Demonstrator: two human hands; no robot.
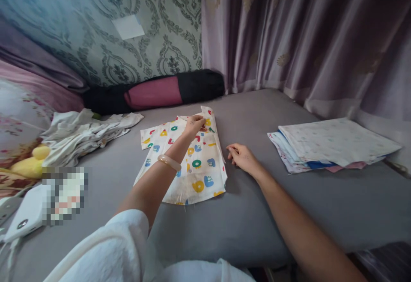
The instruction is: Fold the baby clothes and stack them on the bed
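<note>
A small white shirt (202,183) printed with colourful letters and figures lies flat on the grey bed. Its left sleeve spreads outward, while the right side is folded inward in a straight edge. My left hand (195,126) reaches across it, fingers pinched on the cloth near the collar; a pale bangle (169,162) circles that wrist. Just right of the shirt's folded edge, my right hand (241,157) hovers low over the sheet, apart from the cloth. Its fingers are curled together, and nothing shows in them.
A stack of folded clothes (337,143) sits at the right. Rumpled clothes (86,134) lie at the left, near a yellow plush toy (30,164) and a white device with a cable (30,209). A long black and maroon bag (154,91) lies along the wall.
</note>
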